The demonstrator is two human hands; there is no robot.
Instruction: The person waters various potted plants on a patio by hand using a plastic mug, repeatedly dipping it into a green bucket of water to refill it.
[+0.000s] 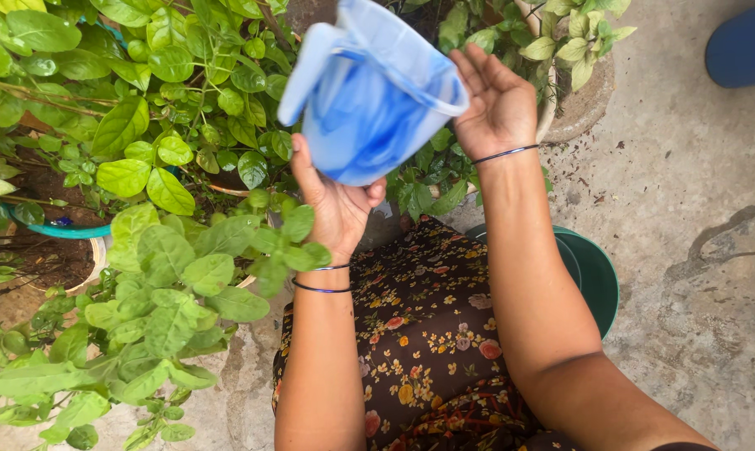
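Floral skirt (pixel 427 334) — hands (pixel 335 205) (pixel 498 104) tilting blue jug (pixel 369 100).

This is a yard outside a home, the kind where plants grow in pots. Green leafy plants (pixel 156 167) fill the left side, thick with round leaves. Some stand in brown dirt (pixel 55 259) inside a pot with a teal rim (pixel 72 231). Another round pot (pixel 590 100) made of grey stone sits at the top, with pale green leaves in it. The ground (pixel 686 250) is rough grey concrete with cracks, dark stains and little bits of dry leaf on it. A dark green plastic tub (pixel 594 271) sits on the concrete. Daylight falls on everything, so it is outdoors.
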